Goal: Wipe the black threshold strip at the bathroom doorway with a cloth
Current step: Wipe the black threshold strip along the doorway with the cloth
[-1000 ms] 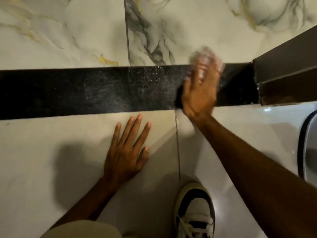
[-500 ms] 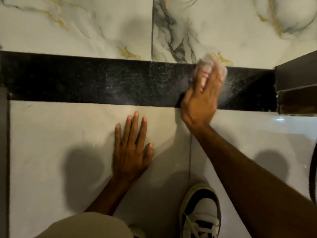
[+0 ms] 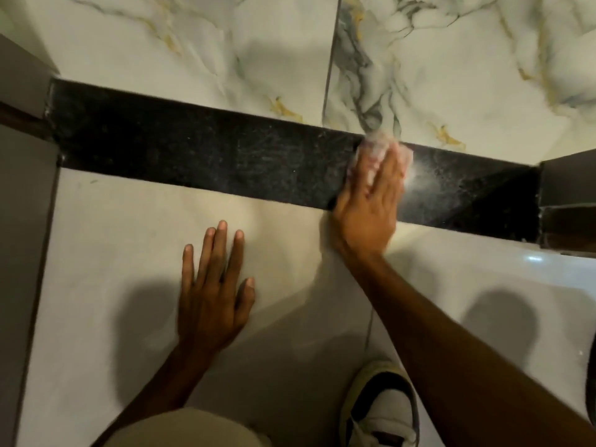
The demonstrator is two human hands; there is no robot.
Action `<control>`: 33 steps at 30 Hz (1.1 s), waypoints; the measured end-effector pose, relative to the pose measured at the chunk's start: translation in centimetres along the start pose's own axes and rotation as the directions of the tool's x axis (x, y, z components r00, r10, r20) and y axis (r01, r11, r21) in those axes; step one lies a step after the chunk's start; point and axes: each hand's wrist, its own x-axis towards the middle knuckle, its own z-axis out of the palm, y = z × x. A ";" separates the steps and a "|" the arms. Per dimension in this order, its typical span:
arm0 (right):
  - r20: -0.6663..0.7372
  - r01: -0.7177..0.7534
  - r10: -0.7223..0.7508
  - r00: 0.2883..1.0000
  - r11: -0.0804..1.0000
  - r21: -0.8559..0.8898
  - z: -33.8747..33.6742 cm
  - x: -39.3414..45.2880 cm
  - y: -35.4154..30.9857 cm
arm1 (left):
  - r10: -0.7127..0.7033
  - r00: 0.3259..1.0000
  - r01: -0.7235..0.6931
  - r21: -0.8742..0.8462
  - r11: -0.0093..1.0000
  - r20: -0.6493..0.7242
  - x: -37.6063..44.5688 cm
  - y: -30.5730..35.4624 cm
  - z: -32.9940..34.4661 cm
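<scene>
Head view: I see the black threshold strip (image 3: 193,156) running across the floor between the marbled tiles (image 3: 193,53) and the plain pale tiles (image 3: 113,237). My right hand (image 3: 367,208) presses a pale cloth (image 3: 375,150) flat onto the strip, right of centre, fingers extended over it. My left hand (image 3: 213,285) lies open, palm down on the pale tiles, holding nothing. A shoe (image 3: 380,408) sits near the bottom edge.
</scene>
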 end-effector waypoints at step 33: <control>0.260 0.269 -0.265 0.929 0.963 0.020 2.3 0.7 -10.2 | -0.155 0.985 0.153 -0.033 0.988 -0.076 -0.8 -3.6 -0.2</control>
